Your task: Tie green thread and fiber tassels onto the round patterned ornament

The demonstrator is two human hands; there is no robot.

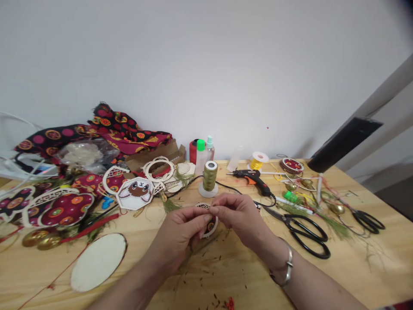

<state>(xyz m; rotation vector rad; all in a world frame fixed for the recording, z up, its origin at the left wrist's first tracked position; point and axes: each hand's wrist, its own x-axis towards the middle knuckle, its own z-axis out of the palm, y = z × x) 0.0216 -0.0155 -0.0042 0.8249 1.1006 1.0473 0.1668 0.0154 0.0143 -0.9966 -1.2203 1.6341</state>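
Note:
My left hand (pixel 183 226) and my right hand (pixel 237 215) meet near the middle of the table, thumbs and forefingers pinched close together. Whatever is between the fingertips is too small to make out. Just behind and below them shows a small ornament (pixel 211 228) with a pale cut-out frame and dark red patterned fabric, partly covered by the fingers. I cannot tell whether it is held or lies on the table. A bracelet (pixel 288 267) circles my right wrist. Beyond the hands stands a spool of olive thread (pixel 210 176).
A glue gun (pixel 253 178) and black-handled scissors (pixel 305 232) lie to the right, with a second pair (pixel 368 220) farther out. Fabric-covered ornaments (pixel 67 209) crowd the left, before patterned cloth (pixel 119 127). A white oval piece (pixel 98 261) lies front left. Bottles (pixel 200 156) stand behind.

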